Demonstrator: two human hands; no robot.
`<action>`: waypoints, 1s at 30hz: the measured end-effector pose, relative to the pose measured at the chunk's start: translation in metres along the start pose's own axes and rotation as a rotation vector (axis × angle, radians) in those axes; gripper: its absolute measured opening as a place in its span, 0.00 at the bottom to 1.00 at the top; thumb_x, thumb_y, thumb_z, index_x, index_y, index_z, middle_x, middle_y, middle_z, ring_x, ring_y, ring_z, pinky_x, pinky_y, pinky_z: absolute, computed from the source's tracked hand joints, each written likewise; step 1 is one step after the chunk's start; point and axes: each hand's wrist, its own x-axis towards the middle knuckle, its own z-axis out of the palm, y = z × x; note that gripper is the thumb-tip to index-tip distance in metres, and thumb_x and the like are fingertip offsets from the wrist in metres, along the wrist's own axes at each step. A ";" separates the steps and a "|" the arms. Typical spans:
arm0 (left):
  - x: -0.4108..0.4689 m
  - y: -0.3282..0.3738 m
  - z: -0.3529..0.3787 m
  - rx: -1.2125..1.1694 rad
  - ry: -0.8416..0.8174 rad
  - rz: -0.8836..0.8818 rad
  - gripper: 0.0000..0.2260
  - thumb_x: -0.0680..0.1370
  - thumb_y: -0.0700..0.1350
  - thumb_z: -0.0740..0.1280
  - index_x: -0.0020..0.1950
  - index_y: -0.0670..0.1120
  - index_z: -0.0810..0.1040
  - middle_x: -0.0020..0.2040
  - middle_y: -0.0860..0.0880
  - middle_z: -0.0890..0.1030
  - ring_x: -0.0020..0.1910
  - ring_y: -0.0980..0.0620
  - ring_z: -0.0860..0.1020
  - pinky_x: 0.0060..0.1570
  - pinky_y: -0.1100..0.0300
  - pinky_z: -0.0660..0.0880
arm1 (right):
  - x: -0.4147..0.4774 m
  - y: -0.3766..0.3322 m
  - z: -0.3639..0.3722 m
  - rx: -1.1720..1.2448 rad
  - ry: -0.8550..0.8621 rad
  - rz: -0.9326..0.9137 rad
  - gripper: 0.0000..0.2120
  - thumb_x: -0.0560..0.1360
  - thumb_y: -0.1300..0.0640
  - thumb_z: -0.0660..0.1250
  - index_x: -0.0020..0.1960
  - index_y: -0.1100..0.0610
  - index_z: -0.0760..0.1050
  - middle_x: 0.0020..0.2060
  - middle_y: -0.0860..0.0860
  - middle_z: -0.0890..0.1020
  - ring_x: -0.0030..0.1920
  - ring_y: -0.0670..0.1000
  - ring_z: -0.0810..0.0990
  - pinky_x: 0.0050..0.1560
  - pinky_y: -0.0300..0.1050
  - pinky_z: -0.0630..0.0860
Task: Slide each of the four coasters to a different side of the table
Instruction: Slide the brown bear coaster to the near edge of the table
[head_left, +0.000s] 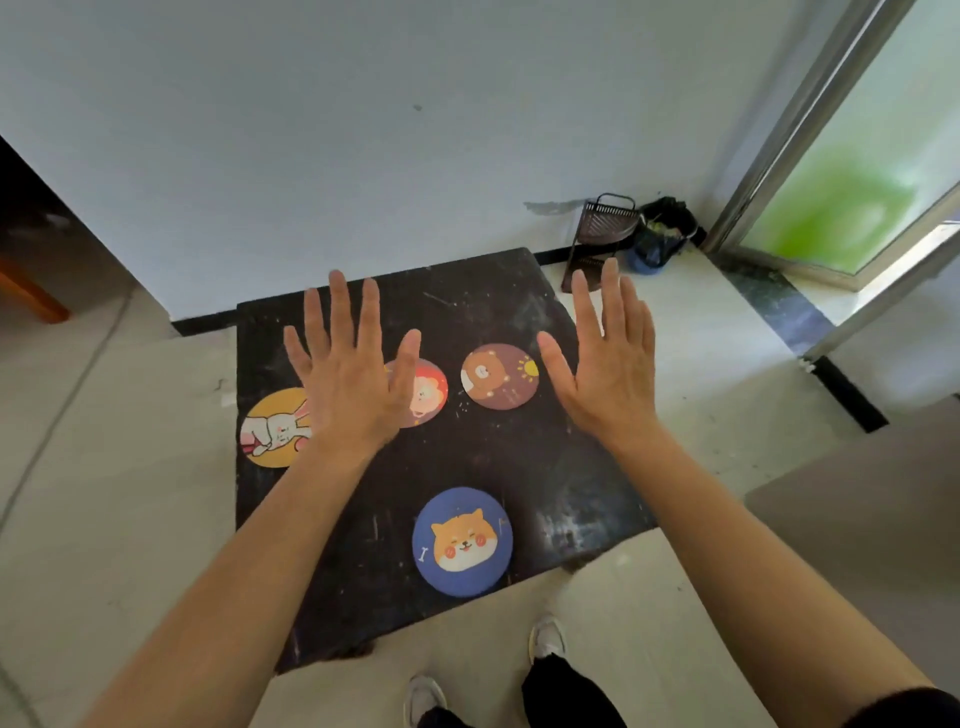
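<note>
Both hands hover flat, fingers spread, gripping nothing: left hand (345, 382), right hand (610, 371). On the dark square surface (524, 467):
- Round yellow rabbit coaster (270, 434) sits at left edge.
- Round blue dog coaster (462, 541) sits at bottom edge.
- Round red lion coaster (428, 395) and round brown bear coaster (500, 376) sit mid-frame.

Judging: next, bear to right, lion to top w/ flat palms.

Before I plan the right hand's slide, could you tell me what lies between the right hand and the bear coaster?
In the head view, only bare dark tabletop shows between the right hand and the bear coaster.
</note>
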 end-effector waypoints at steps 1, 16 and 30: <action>0.006 0.009 -0.001 -0.013 0.009 0.002 0.31 0.80 0.66 0.43 0.79 0.53 0.49 0.81 0.46 0.48 0.79 0.42 0.46 0.73 0.39 0.43 | 0.003 0.005 -0.006 -0.012 0.012 0.009 0.35 0.81 0.36 0.51 0.81 0.51 0.49 0.81 0.58 0.50 0.80 0.60 0.50 0.78 0.58 0.50; 0.009 0.204 0.080 0.019 -0.161 0.006 0.32 0.79 0.64 0.42 0.80 0.50 0.48 0.81 0.45 0.44 0.79 0.44 0.43 0.74 0.40 0.44 | 0.035 0.211 0.004 -0.001 -0.060 0.070 0.38 0.79 0.32 0.49 0.81 0.49 0.42 0.81 0.54 0.44 0.81 0.57 0.45 0.78 0.55 0.43; 0.070 0.393 0.166 0.068 -0.178 -0.134 0.32 0.80 0.65 0.43 0.80 0.50 0.48 0.81 0.46 0.43 0.79 0.44 0.42 0.73 0.41 0.43 | 0.157 0.416 -0.010 0.129 -0.153 -0.088 0.38 0.80 0.35 0.52 0.81 0.52 0.43 0.81 0.59 0.47 0.80 0.60 0.49 0.78 0.59 0.51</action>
